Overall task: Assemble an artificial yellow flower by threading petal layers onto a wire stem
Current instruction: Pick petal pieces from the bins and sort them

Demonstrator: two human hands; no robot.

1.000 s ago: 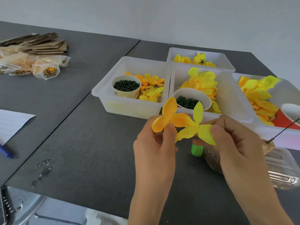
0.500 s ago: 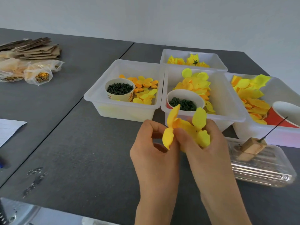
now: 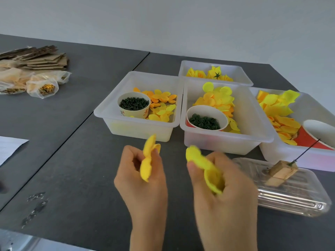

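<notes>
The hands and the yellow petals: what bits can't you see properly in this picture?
All from the head view:
- Right hand: motion-blurred, so its grip on its petal layer is unclear.
- Left hand: its own fingers hide the middle of its petal piece.
- Red paper cup: cut off by the right edge, contents unseen.
- Wire stem: too thin to show its tip.

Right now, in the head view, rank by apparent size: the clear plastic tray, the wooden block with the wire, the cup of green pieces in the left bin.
1. Clear plastic tray, clearly largest.
2. Cup of green pieces.
3. Wooden block.
Cup and block look close; the block sits nearer the camera, so their order is unsure.
</notes>
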